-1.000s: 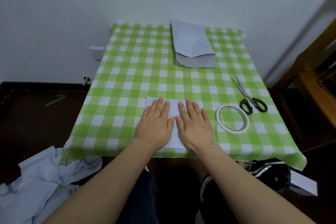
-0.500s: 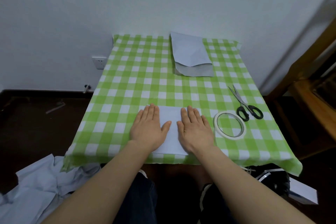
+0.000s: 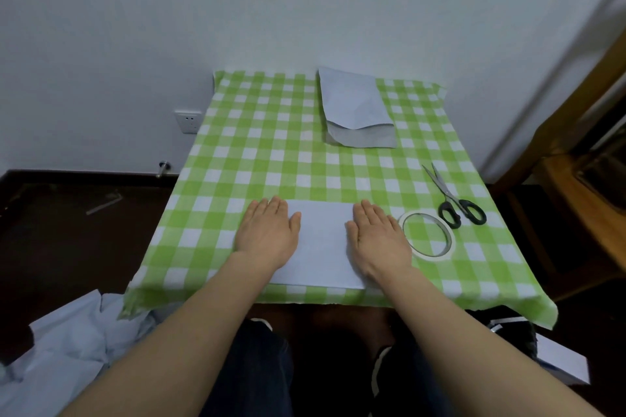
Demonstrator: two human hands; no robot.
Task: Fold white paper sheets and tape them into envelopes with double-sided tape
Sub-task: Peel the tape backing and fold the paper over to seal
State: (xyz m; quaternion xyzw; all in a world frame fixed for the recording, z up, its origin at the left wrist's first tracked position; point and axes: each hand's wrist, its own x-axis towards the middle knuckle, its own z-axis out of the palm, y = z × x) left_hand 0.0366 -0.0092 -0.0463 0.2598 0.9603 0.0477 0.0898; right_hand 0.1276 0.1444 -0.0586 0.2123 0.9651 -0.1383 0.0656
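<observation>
Two hands spread flat, left hand [image 3: 267,234], right hand [image 3: 377,237], pressing white paper [image 3: 321,240], tape roll [image 3: 430,256] beside.

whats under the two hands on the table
Both hands, left hand and right hand, press flat on a folded white paper sheet on the checked tablecloth. The sheet's side edges are covered.
</observation>
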